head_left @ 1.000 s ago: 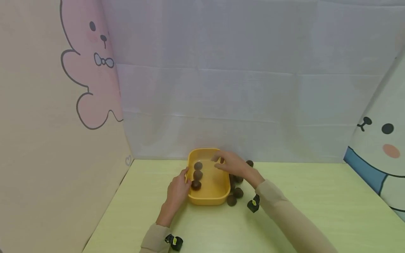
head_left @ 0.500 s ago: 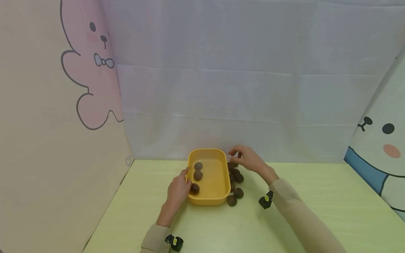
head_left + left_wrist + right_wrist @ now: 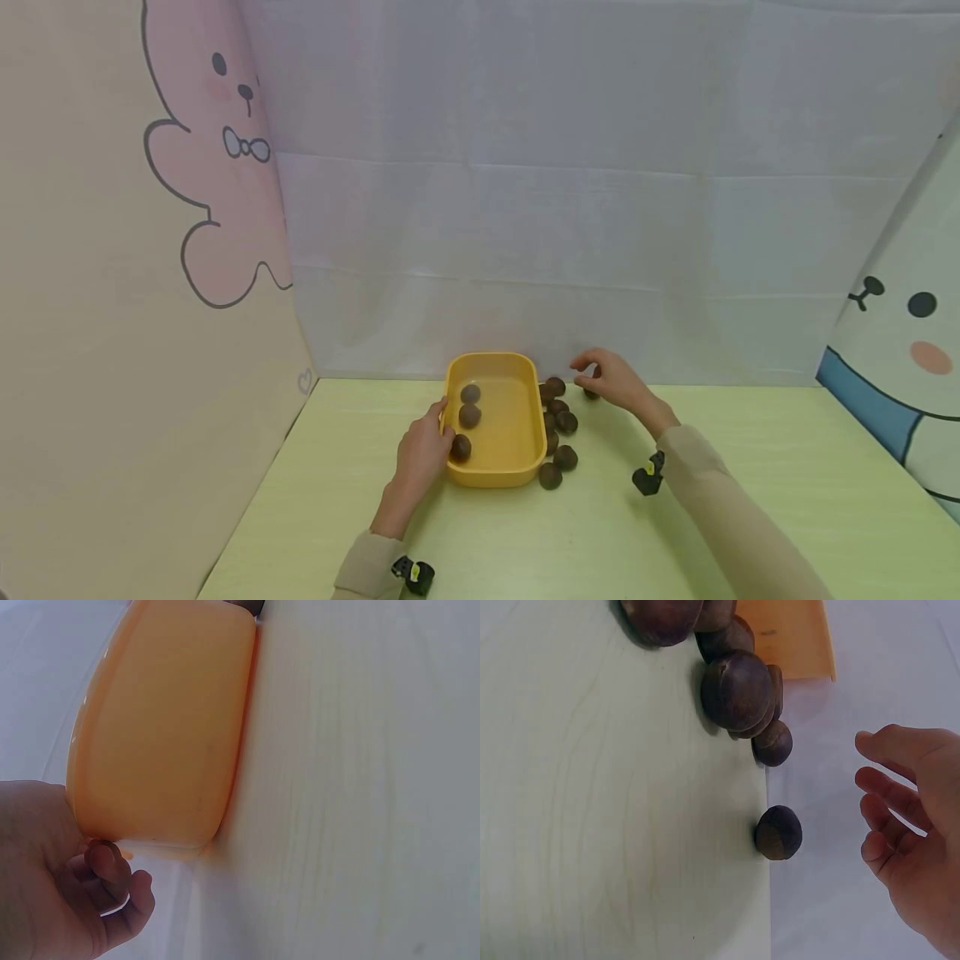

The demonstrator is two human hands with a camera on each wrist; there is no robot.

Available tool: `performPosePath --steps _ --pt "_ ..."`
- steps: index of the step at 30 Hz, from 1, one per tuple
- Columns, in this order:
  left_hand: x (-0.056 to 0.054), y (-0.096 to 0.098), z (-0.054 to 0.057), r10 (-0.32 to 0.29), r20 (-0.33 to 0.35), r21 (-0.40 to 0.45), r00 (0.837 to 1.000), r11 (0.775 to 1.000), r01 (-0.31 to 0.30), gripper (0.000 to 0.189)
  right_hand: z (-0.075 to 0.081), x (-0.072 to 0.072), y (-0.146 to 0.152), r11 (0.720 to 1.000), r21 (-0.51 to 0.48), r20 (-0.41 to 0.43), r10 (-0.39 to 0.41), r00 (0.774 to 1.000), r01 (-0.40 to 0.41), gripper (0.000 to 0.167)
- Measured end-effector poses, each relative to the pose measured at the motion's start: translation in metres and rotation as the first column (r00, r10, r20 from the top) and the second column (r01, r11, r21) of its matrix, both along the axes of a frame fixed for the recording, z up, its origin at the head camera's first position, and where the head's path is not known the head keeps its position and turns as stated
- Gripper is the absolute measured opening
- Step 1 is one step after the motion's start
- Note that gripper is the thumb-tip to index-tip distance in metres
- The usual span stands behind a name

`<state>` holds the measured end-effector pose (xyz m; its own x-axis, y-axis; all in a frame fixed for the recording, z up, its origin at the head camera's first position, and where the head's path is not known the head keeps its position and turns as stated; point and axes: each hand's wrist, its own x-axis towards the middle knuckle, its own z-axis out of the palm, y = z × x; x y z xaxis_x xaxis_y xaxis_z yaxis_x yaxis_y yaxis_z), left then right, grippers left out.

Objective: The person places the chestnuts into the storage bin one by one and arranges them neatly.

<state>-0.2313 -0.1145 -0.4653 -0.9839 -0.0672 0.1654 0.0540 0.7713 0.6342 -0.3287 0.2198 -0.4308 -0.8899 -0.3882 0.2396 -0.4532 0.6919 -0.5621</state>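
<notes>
My left hand [image 3: 423, 454] grips the left rim of a yellow plastic box [image 3: 495, 478], thumb at the rim. The left wrist view shows its fingers curled under the edge of the box wall [image 3: 161, 727]. Inside lie three brown chestnuts, one chestnut [image 3: 461, 448] in the near left corner beside my thumb. My right hand [image 3: 615, 382] hovers at the back edge of the table with nothing in its loosely bent fingers. Just below it lies a lone chestnut [image 3: 778, 832], apart from the fingertips and partly hidden by the hand in the head view.
Several more chestnuts [image 3: 566, 423] crowd along the right side of the box on the pale wooden table [image 3: 510, 542]. A white sheet [image 3: 487, 208] hangs behind the table's back edge. Printed side panels [image 3: 150, 375] stand left and right.
My right hand has moved from above the box rightward, past the chestnut pile to the lone chestnut. The nearest chestnut in the box rolled slightly toward the near left corner. My left hand stayed put.
</notes>
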Motion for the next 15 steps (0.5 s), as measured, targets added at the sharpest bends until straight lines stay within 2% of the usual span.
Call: performPosePath --steps 15 --pt "0.0 0.0 0.001 0.005 0.005 0.009 1.0 1.0 -0.005 0.05 -0.029 -0.007 0.019 0.998 0.005 0.009 -0.069 0.998 0.069 0.033"
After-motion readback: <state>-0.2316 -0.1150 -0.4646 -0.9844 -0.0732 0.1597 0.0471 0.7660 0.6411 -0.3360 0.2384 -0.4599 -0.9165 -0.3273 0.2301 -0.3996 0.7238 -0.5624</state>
